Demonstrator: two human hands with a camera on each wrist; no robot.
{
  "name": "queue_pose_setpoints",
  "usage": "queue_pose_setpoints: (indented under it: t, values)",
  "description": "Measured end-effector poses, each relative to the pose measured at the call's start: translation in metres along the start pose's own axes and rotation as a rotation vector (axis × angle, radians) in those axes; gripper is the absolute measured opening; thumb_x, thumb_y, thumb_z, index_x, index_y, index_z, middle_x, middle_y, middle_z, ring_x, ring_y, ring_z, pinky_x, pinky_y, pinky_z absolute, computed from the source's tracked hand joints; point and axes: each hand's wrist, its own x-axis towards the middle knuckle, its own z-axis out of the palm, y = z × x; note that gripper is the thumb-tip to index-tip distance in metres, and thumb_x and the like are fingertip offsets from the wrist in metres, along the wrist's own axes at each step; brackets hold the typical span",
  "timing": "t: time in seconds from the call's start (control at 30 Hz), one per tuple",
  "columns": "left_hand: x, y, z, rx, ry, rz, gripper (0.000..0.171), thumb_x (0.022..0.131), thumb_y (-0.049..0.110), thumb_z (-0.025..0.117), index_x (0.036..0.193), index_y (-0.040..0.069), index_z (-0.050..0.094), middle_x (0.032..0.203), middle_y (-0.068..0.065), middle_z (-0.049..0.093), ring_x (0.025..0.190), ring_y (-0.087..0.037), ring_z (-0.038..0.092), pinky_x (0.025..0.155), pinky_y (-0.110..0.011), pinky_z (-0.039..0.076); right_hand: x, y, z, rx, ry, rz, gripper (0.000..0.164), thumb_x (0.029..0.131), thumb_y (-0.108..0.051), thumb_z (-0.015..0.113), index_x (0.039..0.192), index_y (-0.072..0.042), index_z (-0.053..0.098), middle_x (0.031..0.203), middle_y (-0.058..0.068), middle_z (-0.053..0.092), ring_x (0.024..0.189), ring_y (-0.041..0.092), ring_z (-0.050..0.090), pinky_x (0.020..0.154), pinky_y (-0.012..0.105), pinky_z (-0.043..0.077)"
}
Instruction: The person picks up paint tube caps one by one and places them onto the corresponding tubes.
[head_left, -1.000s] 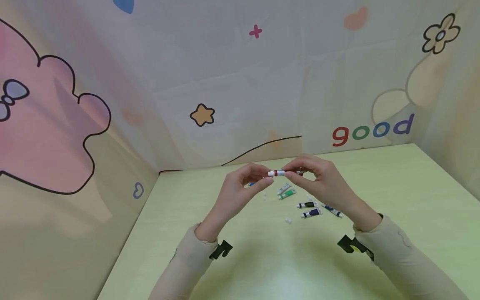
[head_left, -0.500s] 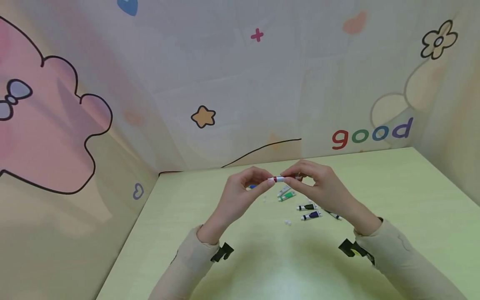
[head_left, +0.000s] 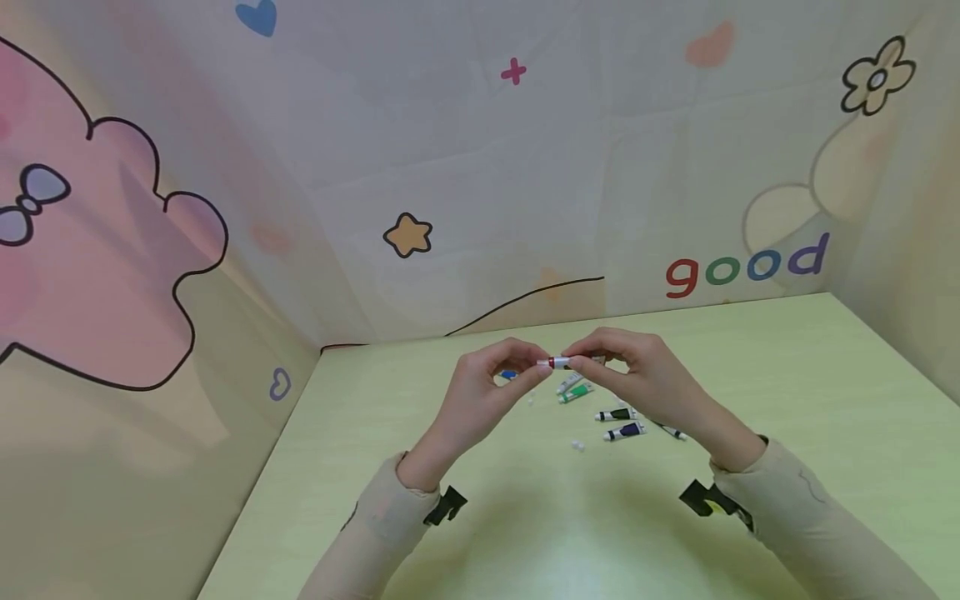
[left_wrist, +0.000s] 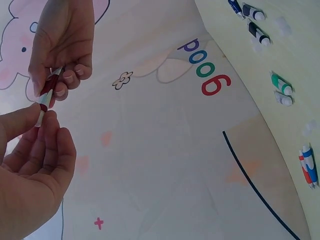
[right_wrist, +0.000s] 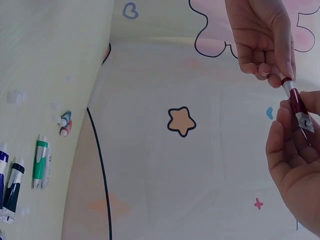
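Observation:
A small paint tube with a dark red label (right_wrist: pixel 298 102) is held level between both hands above the table. My left hand (head_left: pixel 483 396) pinches its white cap end between thumb and fingers. The right hand (head_left: pixel 641 371) grips the tube's body, thumb against fingers; in the head view these fingers cover most of the label. Below the hands lie a green paint tube (head_left: pixel 576 393), a whitish tube (head_left: pixel 568 382), a black-labelled tube (head_left: pixel 615 414) and a dark violet one (head_left: pixel 624 431). A dark blue tube (head_left: pixel 672 432) is partly hidden by the right wrist.
Behind the left hand lies a blue tube (left_wrist: pixel 309 162), beside a red-orange tube (left_wrist: pixel 304 170). Small whitish bits (head_left: pixel 577 446) sit on the pale green table (head_left: pixel 360 417). A printed cloth wall (head_left: pixel 487 167) stands along the table's back and left edges.
Both hands have come down slightly with the red tube between them. The left thumb and fingers now cover more of the cap end. The tubes on the table stay put.

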Motion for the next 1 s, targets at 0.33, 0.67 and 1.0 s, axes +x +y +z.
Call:
queue_pose_setpoints:
  t: [0.33, 0.67, 1.0]
  values:
    - [-0.0005, -0.0002, 0.001, 0.06, 0.01, 0.139, 0.014, 0.095, 0.014, 0.072, 0.107, 0.007, 0.073, 0.096, 0.001, 0.073, 0.085, -0.007, 0.064, 0.081, -0.028, 0.055, -0.0028, -0.002, -0.0007, 0.071, -0.036, 0.087, 0.015, 0.097, -0.009, 0.068, 0.11, -0.012, 0.074, 0.1, -0.006, 0.073, 0.094, 0.011, 0.067, 0.083, 0.027, 0.055]
    - [-0.0027, -0.0029, -0.0014, 0.033, 0.041, 0.081, 0.015, 0.096, 0.017, 0.071, 0.108, 0.009, 0.073, 0.095, 0.003, 0.073, 0.084, -0.008, 0.065, 0.08, -0.03, 0.056, -0.0057, -0.0024, -0.0028, -0.022, 0.012, 0.014, 0.031, 0.09, -0.006, 0.075, 0.12, -0.012, 0.07, 0.104, -0.007, 0.071, 0.087, 0.009, 0.063, 0.074, 0.024, 0.053]
    - [-0.0001, -0.0028, -0.0026, 0.003, 0.049, 0.049, 0.015, 0.096, 0.018, 0.071, 0.108, 0.009, 0.074, 0.094, 0.004, 0.072, 0.083, -0.009, 0.065, 0.079, -0.032, 0.055, -0.004, -0.0008, -0.0048, -0.074, 0.058, -0.198, 0.041, 0.082, -0.007, 0.084, 0.121, -0.013, 0.07, 0.106, -0.005, 0.069, 0.09, 0.011, 0.06, 0.076, 0.02, 0.047]
